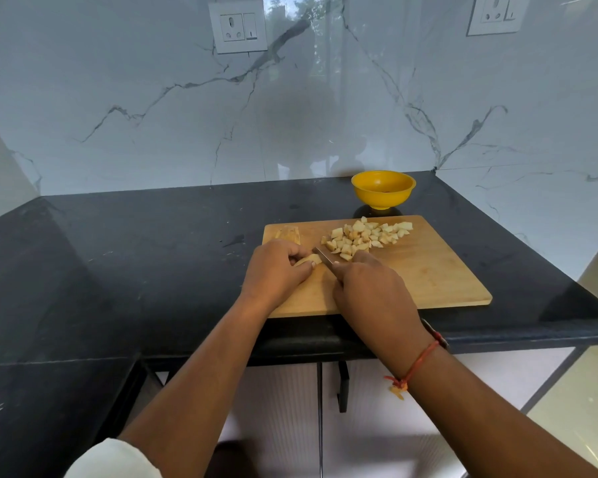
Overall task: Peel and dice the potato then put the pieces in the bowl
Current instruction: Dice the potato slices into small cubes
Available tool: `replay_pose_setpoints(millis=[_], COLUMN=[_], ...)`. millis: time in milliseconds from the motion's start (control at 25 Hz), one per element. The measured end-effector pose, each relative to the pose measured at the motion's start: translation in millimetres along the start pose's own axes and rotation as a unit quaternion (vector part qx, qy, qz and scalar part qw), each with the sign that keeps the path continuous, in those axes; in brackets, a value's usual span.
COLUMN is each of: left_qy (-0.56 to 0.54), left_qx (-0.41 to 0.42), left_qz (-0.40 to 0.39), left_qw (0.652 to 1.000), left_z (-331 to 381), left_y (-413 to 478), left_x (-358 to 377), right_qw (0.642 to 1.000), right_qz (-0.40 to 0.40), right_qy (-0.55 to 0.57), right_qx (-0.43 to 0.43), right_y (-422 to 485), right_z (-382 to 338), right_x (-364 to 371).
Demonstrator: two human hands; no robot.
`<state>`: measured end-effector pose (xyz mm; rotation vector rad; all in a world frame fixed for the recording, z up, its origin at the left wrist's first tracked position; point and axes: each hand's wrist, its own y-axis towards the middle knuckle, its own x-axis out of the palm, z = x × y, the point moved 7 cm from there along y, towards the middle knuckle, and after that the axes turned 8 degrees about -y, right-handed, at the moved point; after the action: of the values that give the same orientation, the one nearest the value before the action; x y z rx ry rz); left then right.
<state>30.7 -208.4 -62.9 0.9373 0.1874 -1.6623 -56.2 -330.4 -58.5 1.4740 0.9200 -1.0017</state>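
On the wooden cutting board (439,270) lies a heap of diced potato pieces (363,238). My left hand (277,267) pinches a remaining potato piece (309,259) at the board's left side, fingers curled over it. My right hand (370,288) grips a knife (325,258), its blade set against that piece. A yellow bowl (383,188) stands beyond the board near the wall. Potato peels (288,233) lie at the board's far left corner.
The board rests on a black stone counter (135,253) whose front edge runs just below my wrists. A marble wall with two sockets (238,27) rises behind. White cabinet doors show below the counter.
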Motion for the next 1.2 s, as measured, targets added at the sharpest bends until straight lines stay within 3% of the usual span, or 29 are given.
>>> replay_pose_setpoints(millis=[360,680,1040,1200], left_qy=[0.004,-0.002,0.0,-0.005], left_qx=[0.0,-0.003,-0.011,-0.019], left_qz=[0.022,0.026,0.029,0.025], left_qw=[1.0,1.0,1.0,0.999], left_z=[4,1,0,-2], left_y=[-5,-5,-4,-4], left_x=[-3,-3,-3,-4], right_qw=[0.995,0.998,0.978,0.982], right_qz=[0.032,0.016,-0.128,-0.087], right_qy=[-0.088,0.048,0.147,0.138], right_qx=[-0.022,0.04,0.075,0.099], right_y=[-20,-9,-5,-4], right_z=[16,23,44,52], right_x=[-18,-17,-15,-27])
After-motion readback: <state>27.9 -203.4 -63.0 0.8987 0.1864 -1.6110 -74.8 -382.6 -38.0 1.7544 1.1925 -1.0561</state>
